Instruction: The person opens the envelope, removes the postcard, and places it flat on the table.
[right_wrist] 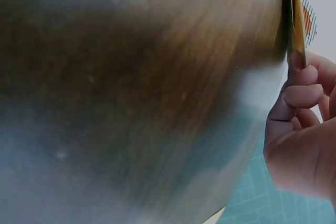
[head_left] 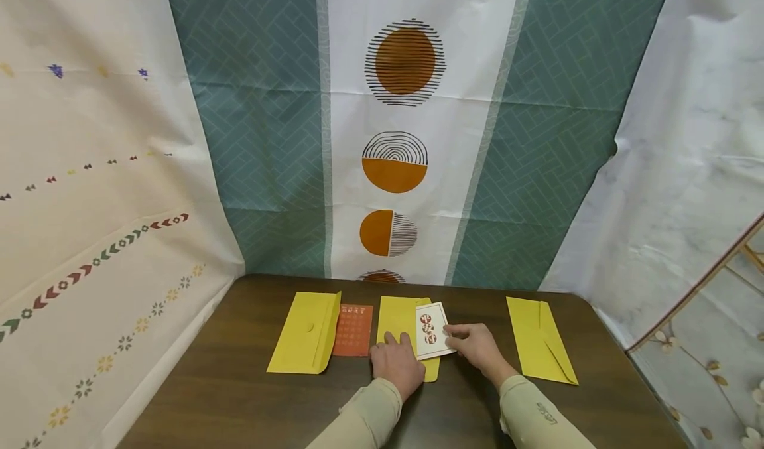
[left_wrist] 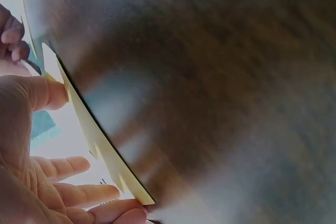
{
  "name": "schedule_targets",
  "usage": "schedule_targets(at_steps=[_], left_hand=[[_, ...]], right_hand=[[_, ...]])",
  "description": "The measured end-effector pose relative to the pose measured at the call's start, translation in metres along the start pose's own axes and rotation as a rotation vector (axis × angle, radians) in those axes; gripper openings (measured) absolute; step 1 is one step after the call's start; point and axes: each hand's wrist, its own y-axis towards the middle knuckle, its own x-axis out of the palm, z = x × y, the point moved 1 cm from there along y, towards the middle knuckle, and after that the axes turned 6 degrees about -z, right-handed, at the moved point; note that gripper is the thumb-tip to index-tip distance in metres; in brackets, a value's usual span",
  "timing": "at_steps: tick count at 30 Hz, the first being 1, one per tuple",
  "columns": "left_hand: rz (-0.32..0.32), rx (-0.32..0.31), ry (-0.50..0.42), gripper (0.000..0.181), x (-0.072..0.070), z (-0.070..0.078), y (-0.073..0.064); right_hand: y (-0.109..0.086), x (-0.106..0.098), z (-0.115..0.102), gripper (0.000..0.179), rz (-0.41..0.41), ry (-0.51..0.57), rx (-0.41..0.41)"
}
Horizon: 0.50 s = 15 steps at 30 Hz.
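Your left hand (head_left: 398, 367) rested back-up on the middle envelope (head_left: 394, 315), fingers reaching forward and fairly straight, gripping nothing. Your right forearm (head_left: 537, 412) slanted in from the near right, and your right hand (head_left: 479, 348) pinched the card (head_left: 431, 333) at its right edge between thumb and fingers. Between your hands, that white rectangle with reddish round motifs overlapped the flat yellow paper. Left of your left hand lay the red sheet (head_left: 353, 329), lettered in pale rows, beside the left envelope (head_left: 303, 333). Right of your right hand lay the right envelope (head_left: 537, 339). Beneath both, the table (head_left: 239, 396) showed dark wood grain.
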Motion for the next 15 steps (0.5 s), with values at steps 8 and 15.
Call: schedule_targets(at_steps=[8,15], left_hand=[[0.072,0.026,-0.018,0.043,0.001,-0.001,0.000],[0.065,0.024,-0.017,0.040,0.002,-0.003,-0.001]], right_hand=[[-0.002,-0.032,0.019,0.035,0.089,0.036,0.106],[-0.006,-0.043,0.030,0.040,0.072,0.042,0.142]])
